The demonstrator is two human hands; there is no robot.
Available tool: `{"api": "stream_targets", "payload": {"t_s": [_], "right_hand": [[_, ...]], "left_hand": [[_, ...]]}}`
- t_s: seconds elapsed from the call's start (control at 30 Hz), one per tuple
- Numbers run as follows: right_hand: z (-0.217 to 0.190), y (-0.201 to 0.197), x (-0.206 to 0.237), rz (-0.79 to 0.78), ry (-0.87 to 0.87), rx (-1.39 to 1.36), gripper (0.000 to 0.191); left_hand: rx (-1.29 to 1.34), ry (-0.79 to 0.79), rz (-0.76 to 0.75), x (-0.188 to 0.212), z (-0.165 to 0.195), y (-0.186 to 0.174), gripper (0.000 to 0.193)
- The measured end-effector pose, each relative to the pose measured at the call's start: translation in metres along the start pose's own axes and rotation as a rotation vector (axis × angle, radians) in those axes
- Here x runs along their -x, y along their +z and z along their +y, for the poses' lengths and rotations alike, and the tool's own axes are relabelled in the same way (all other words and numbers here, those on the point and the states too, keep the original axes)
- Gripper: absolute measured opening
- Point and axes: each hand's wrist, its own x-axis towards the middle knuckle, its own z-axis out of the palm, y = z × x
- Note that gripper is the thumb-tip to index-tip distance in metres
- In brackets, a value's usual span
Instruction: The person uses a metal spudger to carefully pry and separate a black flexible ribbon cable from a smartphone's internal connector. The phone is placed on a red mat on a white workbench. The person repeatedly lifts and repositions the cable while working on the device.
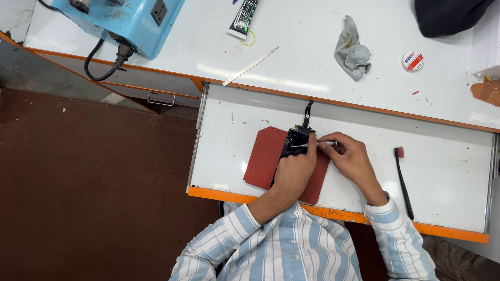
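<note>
Right hand (pixel 350 158) pinched shut on a thin silver tool (pixel 320 143), tip pointing left across the top of a small black phone part (pixel 296 141). Left hand (pixel 294 171) laid flat over the same part, fingers (pixel 311 143) curled down on its upper edge, pressing it still; grip closed on the part rather than lifting it. Cannot tell whether the tool tip actually touches the part or sits just above it, since the left fingers cover the spot.

Judged from this: fine work at the top end of the part, scraping or prising under way, mid-step. Next move calls for a steady left hold and a small, shallow stroke of the tool, kept clear of the black ribbon cable (pixel 308 114) rising from the part's top edge.

Part resting on a dark red mat (pixel 264 158), mat lying on the pulled-out white worktop (pixel 442 171) with its orange front edge. Black toothbrush (pixel 402 179) well apart to the right. Further back: grey rag (pixel 352 49), metal spatula (pixel 251 66), glue tube (pixel 242 18), small round tin (pixel 412 61), blue machine (pixel 130 21)
</note>
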Motion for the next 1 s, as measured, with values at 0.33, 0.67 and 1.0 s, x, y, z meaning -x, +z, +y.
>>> {"api": "stream_targets", "payload": {"t_s": [0.33,0.67,1.0], "right_hand": [[0.005,0.004,0.003,0.023,-0.084,-0.06,0.026],[0.003,0.007,0.004,0.091,-0.138,-0.059,0.02],[-0.004,0.004,0.004,0.063,-0.163,0.014,0.025]], "left_hand": [[0.032,-0.023,0.001,-0.001,0.003,0.001,0.053],[0.021,0.008,0.029,-0.002,-0.001,-0.003,0.058],[0.009,-0.012,0.032,-0.002,0.001,-0.004,0.052]]}}
